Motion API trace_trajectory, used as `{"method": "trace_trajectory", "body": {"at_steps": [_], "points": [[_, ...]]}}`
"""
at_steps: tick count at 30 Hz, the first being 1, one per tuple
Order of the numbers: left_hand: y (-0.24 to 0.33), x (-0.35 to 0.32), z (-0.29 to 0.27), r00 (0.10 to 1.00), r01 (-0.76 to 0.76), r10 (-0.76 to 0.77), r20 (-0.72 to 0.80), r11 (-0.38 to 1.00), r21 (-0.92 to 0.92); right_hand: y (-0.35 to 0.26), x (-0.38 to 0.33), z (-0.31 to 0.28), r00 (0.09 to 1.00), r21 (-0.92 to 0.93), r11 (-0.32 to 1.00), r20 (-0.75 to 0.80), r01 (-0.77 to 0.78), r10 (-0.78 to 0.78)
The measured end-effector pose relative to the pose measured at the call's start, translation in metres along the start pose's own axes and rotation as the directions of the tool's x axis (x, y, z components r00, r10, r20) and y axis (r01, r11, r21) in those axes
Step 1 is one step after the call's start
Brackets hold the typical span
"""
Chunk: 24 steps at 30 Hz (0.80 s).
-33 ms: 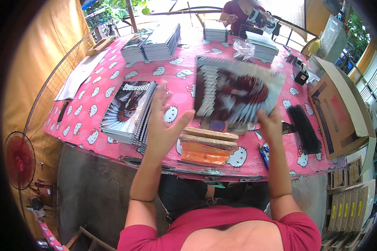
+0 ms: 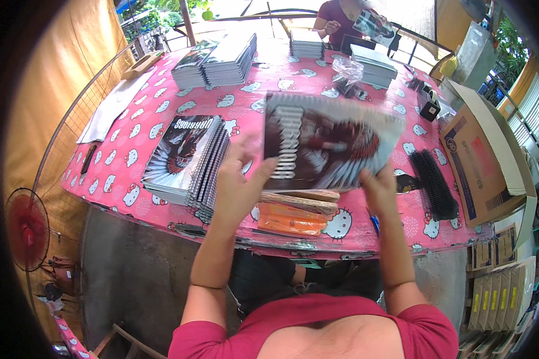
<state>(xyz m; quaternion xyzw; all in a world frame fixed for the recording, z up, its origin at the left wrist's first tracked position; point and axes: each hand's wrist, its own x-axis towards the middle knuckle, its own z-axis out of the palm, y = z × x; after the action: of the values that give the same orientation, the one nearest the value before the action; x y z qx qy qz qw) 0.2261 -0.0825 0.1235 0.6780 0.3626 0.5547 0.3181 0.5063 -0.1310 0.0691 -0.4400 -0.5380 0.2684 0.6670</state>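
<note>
A spiral notebook [image 2: 323, 140] with a dark and white picture cover is tilted up above the table, blurred a little. My right hand [image 2: 378, 186] grips its lower right edge, thumb on the cover. At the notebook's left edge is my left hand [image 2: 241, 179], its fingers spread and the thumb overlapping the cover's edge. Left of that hand lies a stack of similar spiral notebooks [image 2: 182, 152]. Beneath the held notebook are wooden pieces [image 2: 305, 202] and an orange plastic-wrapped bundle [image 2: 290, 221].
Black binding coils [image 2: 432, 185] lie at right, beside an open cardboard box [image 2: 482, 161]. Blue-handled pliers [image 2: 375, 224] are near my right wrist. More notebook stacks [image 2: 230, 63] stand at the far side, where a person [image 2: 344, 24] holds a notebook. A red fan [image 2: 27, 230] stands at left.
The held notebook has come lower and slightly left, nearer to me, with its cover turned more upright. My left thumb now overlaps its left edge.
</note>
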Motion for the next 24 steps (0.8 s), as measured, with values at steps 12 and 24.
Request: {"method": "trace_trajectory", "body": {"at_steps": [12,24], "points": [[0.023,-0.019,0.001,0.995,0.086,-0.07,0.07,0.958,-0.272,-0.026,-0.052,0.007,0.972,-0.528,0.849,0.213,0.031,0.097],[0.018,-0.042,0.07,0.837,-0.53,0.259,0.481,0.599,0.6,0.022,-0.071,-0.004,0.85,-0.605,0.773,0.495,0.19,0.178]]}}
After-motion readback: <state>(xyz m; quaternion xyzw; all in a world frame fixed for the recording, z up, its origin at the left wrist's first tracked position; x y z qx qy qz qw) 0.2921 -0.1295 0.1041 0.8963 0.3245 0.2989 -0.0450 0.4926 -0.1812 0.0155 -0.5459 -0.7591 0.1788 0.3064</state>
